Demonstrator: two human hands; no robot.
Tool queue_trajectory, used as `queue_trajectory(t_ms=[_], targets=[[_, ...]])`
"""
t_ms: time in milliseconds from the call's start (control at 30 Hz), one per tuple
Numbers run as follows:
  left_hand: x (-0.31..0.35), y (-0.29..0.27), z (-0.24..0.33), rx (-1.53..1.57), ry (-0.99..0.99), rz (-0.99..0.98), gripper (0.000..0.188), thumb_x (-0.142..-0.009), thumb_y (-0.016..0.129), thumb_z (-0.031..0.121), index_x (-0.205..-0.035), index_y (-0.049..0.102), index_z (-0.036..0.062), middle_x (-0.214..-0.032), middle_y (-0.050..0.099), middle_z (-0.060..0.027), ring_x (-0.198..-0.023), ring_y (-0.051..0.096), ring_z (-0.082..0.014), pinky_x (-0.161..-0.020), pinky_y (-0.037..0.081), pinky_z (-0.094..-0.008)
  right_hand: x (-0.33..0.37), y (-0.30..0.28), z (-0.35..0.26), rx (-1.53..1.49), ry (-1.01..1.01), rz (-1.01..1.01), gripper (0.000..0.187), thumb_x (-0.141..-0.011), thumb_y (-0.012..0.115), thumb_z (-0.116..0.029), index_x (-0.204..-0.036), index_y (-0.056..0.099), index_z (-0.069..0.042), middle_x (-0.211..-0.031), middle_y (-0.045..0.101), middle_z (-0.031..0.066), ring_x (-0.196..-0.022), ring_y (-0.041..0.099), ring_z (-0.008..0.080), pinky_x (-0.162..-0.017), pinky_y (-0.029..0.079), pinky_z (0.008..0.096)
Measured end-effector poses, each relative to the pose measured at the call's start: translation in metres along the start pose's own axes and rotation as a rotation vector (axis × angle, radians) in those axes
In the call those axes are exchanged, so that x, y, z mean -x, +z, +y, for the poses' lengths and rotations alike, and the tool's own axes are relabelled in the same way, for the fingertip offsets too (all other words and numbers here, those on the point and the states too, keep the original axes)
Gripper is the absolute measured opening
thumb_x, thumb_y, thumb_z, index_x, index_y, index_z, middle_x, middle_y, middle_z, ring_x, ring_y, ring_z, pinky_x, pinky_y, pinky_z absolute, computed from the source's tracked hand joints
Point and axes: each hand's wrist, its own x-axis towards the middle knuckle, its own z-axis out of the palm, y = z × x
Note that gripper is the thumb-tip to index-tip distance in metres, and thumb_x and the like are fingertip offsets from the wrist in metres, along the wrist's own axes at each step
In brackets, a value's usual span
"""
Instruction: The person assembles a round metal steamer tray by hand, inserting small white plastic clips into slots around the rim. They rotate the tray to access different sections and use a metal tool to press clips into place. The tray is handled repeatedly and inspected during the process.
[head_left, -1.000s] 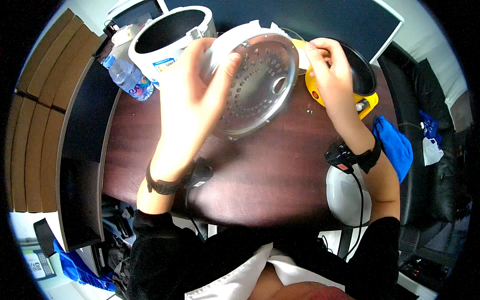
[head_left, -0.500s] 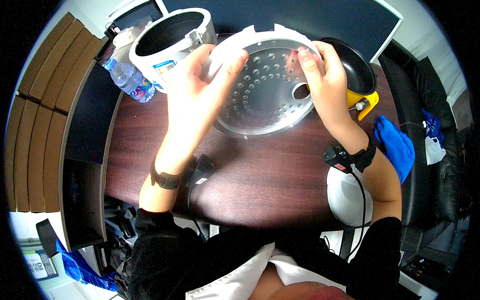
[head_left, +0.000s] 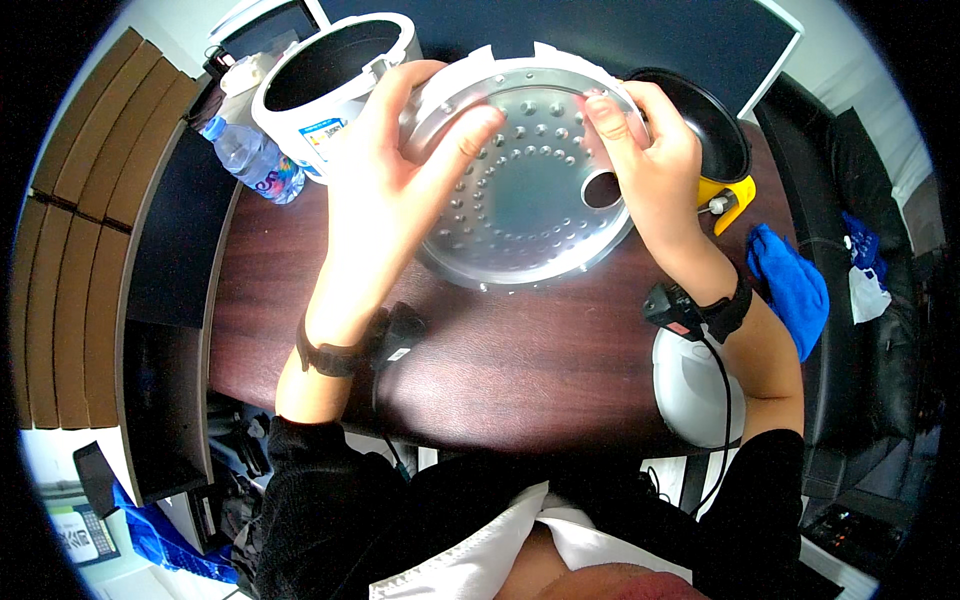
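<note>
Up over the table I hold a rice cooker lid (head_left: 530,200), its silvery dimpled metal underside facing me. A round hole sits at its right side, and its white plastic rim with notches shows along the top. My left hand (head_left: 420,140) grips the upper left edge, thumb on the metal face and fingers behind. On the upper right edge my right hand (head_left: 650,150) is closed the same way, thumb near the hole. The fingers behind the lid are mostly hidden. Just left of the lid stands an open white rice cooker body (head_left: 400,40) with a dark interior.
Beside the cooker leans a water bottle (head_left: 255,165). A black-lined yellow pot (head_left: 735,200) stands behind my right hand. A blue cloth (head_left: 790,290) lies at the right edge, and a smooth white rounded object (head_left: 690,395) is partly under my right forearm. Cardboard boxes (head_left: 75,300) line the left.
The lid has tipped so its metal underside faces me more fully, and it has shifted slightly left. Both hands keep their hold on its rim.
</note>
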Motion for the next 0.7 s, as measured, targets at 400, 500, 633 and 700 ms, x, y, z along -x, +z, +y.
queue_trajectory(t_ms=[400, 500, 633, 700], targets=[[0.003, 0.000, 0.000, -0.045, -0.066, -0.017, 0.040, -0.083, 0.073, 0.032, -0.103, 0.065, -0.0015, -0.075, 0.070, -0.0142, -0.066, 0.069, -0.0175, -0.059, 0.053, -0.0277, 0.002, -0.004, -0.011, 0.079, -0.010, -0.041, 0.028, -0.084, 0.073, -0.028, -0.093, 0.067, -0.002, -0.075, 0.067, 0.0089, -0.066, 0.065, 0.0158, -0.059, 0.050, 0.0277], [0.005, 0.000, 0.001, -0.067, -0.084, -0.014, 0.040, -0.084, 0.073, 0.032, -0.103, 0.065, -0.0017, -0.074, 0.069, -0.0145, -0.065, 0.069, -0.0174, -0.058, 0.052, -0.0280, 0.002, -0.004, -0.012, 0.086, 0.012, -0.055, 0.028, -0.084, 0.073, -0.028, -0.092, 0.067, -0.002, -0.075, 0.068, 0.0094, -0.066, 0.066, 0.0165, -0.060, 0.050, 0.0282], [0.004, 0.002, 0.004, -0.086, -0.112, -0.045, 0.039, -0.084, 0.072, 0.032, -0.103, 0.064, -0.0016, -0.071, 0.068, -0.0147, -0.062, 0.068, -0.0181, -0.056, 0.051, -0.0291, 0.001, -0.006, -0.009, 0.058, 0.021, -0.067, 0.027, -0.083, 0.073, -0.027, -0.093, 0.067, -0.002, -0.076, 0.068, 0.0102, -0.067, 0.066, 0.0165, -0.061, 0.051, 0.0284], [0.003, -0.001, 0.007, -0.114, -0.141, -0.082, 0.039, -0.084, 0.072, 0.032, -0.103, 0.064, -0.0013, -0.071, 0.067, -0.0150, -0.062, 0.068, -0.0189, -0.055, 0.051, -0.0296, 0.001, -0.004, -0.008, 0.047, 0.053, -0.068, 0.028, -0.083, 0.074, -0.027, -0.092, 0.067, -0.002, -0.076, 0.068, 0.0101, -0.067, 0.066, 0.0172, -0.061, 0.051, 0.0288]])
